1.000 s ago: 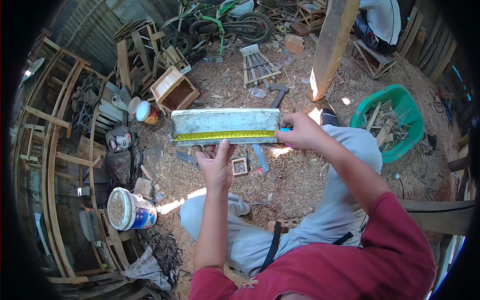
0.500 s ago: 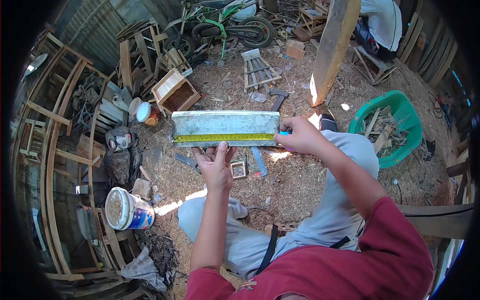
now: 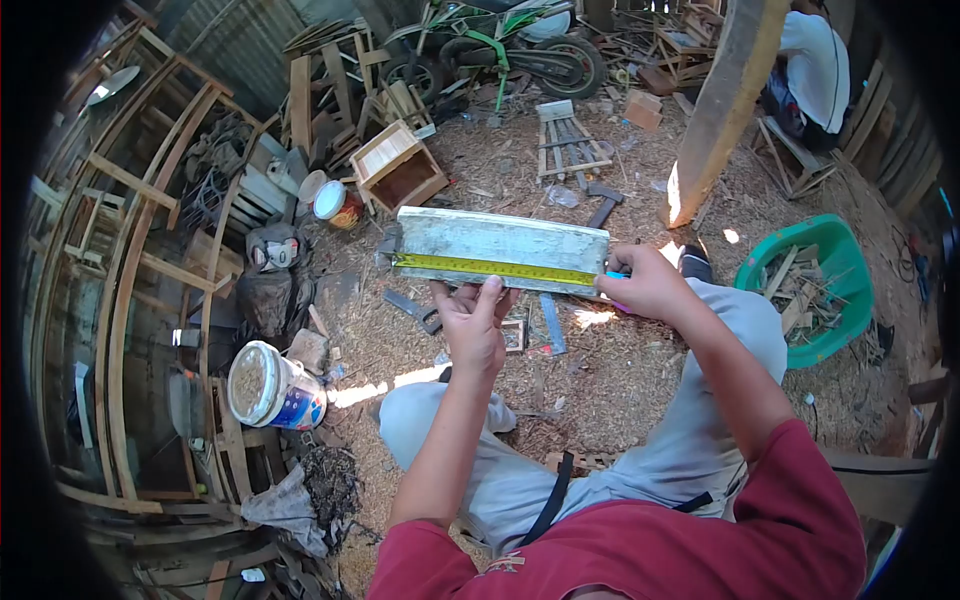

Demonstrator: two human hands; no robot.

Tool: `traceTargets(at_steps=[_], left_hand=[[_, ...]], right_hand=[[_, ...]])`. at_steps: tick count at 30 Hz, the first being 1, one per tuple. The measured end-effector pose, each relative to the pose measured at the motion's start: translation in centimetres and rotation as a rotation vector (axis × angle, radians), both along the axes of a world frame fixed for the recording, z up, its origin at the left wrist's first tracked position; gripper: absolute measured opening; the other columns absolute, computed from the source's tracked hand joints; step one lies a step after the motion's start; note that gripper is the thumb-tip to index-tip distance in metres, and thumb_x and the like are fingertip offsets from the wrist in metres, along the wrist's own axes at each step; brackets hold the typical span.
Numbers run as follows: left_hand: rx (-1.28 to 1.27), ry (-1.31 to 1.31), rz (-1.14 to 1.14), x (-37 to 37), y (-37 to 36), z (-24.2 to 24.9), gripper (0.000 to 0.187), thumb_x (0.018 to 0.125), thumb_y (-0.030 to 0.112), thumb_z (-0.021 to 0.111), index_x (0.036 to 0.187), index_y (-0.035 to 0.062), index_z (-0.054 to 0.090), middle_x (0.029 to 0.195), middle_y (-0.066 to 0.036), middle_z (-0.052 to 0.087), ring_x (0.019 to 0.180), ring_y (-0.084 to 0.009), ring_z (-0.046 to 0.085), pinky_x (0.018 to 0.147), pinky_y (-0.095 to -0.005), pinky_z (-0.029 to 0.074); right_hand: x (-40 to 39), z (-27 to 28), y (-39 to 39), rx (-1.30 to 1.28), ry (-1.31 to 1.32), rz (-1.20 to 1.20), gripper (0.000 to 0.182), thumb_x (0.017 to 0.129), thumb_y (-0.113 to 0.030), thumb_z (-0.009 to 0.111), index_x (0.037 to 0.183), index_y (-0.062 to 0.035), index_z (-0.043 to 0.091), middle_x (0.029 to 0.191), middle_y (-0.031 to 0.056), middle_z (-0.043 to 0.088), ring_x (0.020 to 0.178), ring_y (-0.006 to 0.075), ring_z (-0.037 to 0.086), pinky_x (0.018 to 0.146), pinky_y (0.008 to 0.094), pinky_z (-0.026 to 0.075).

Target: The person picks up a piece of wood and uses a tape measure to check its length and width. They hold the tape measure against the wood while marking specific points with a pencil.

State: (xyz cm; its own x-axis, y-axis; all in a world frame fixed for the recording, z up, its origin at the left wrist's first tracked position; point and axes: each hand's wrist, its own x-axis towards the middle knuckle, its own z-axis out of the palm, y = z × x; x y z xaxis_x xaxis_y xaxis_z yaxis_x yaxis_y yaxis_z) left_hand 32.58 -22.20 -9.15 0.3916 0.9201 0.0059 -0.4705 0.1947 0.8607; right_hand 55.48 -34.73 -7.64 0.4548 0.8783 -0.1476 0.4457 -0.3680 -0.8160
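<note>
A short, pale, weathered wooden board (image 3: 500,238) is held up in front of me, its right end slightly lower than its left. Along its lower part runs a yellow measuring tape blade (image 3: 490,267), stretched nearly from end to end. My left hand (image 3: 475,325) grips the board from below, thumb on the face by the blade and fingers behind. At the right end, my right hand (image 3: 648,283) closes around the tape measure (image 3: 618,290), whose blue and pink case is mostly hidden by the fingers.
Wood shavings cover the ground, where a hammer (image 3: 604,203), a hand saw (image 3: 410,308) and a blue strip (image 3: 552,323) lie. A green tub (image 3: 855,300) of scraps stands right, near a wooden post (image 3: 715,120). Left is a white bucket (image 3: 258,385). Another person (image 3: 815,75) sits at back right.
My view has swung left, so the surroundings appear farther right. The board has tilted a little, right end down. Both hands keep their hold.
</note>
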Motion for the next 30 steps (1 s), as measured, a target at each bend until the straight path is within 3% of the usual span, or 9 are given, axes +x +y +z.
traceTargets(at_steps=[13, 16, 19, 22, 30], left_hand=[[0.003, -0.024, -0.029, -0.5, -0.2, 0.0, 0.077, 0.102, -0.002, 0.062, 0.159, 0.0263, 0.020, 0.129, -0.013, 0.064, 0.113, -0.0231, 0.069, 0.092, -0.0409, 0.064], [0.000, -0.027, -0.021, -0.5, -0.3, 0.3, 0.074, 0.102, -0.004, 0.060, 0.158, 0.0237, 0.020, 0.126, -0.013, 0.063, 0.111, -0.0215, 0.069, 0.090, -0.0399, 0.066], [-0.020, -0.026, -0.026, -0.5, -0.4, 0.4, 0.073, 0.102, -0.004, 0.061, 0.157, 0.0232, 0.021, 0.128, -0.013, 0.062, 0.111, -0.0209, 0.069, 0.090, -0.0400, 0.066], [-0.033, -0.030, -0.031, -0.6, -0.3, 0.2, 0.074, 0.102, -0.004, 0.061, 0.157, 0.0232, 0.020, 0.129, -0.013, 0.062, 0.111, -0.0205, 0.069, 0.090, -0.0400, 0.066], [-0.022, -0.008, -0.025, -0.7, -0.1, -0.4, 0.073, 0.103, 0.002, 0.062, 0.158, 0.0259, 0.022, 0.128, -0.012, 0.065, 0.111, -0.0236, 0.070, 0.092, -0.0419, 0.064]], right_hand=[[-0.3, 1.3, 0.0, -0.096, 0.070, 0.013, 0.034, 0.081, -0.030, 0.074, 0.084, 0.0032, 0.071, 0.074, 0.0134, 0.072, 0.067, 0.0211, 0.071, 0.066, 0.0364, 0.056], [-0.3, 1.1, 0.0, -0.087, 0.071, 0.036, 0.033, 0.084, -0.030, 0.075, 0.086, 0.0024, 0.070, 0.072, 0.0076, 0.070, 0.065, 0.0129, 0.065, 0.063, 0.0320, 0.052], [-0.2, 1.1, -0.1, -0.084, 0.062, 0.046, 0.033, 0.084, -0.030, 0.074, 0.086, 0.0023, 0.070, 0.071, 0.0068, 0.069, 0.065, 0.0127, 0.065, 0.062, 0.0321, 0.051], [-0.4, 1.4, 0.0, -0.114, 0.036, 0.036, 0.033, 0.081, -0.030, 0.074, 0.085, 0.0030, 0.071, 0.073, 0.0142, 0.072, 0.068, 0.0219, 0.071, 0.066, 0.0370, 0.056], [-0.5, 1.0, 0.0, -0.101, 0.074, 0.032, 0.035, 0.081, -0.031, 0.073, 0.086, 0.0037, 0.072, 0.075, 0.0158, 0.072, 0.069, 0.0234, 0.071, 0.068, 0.0385, 0.056]])
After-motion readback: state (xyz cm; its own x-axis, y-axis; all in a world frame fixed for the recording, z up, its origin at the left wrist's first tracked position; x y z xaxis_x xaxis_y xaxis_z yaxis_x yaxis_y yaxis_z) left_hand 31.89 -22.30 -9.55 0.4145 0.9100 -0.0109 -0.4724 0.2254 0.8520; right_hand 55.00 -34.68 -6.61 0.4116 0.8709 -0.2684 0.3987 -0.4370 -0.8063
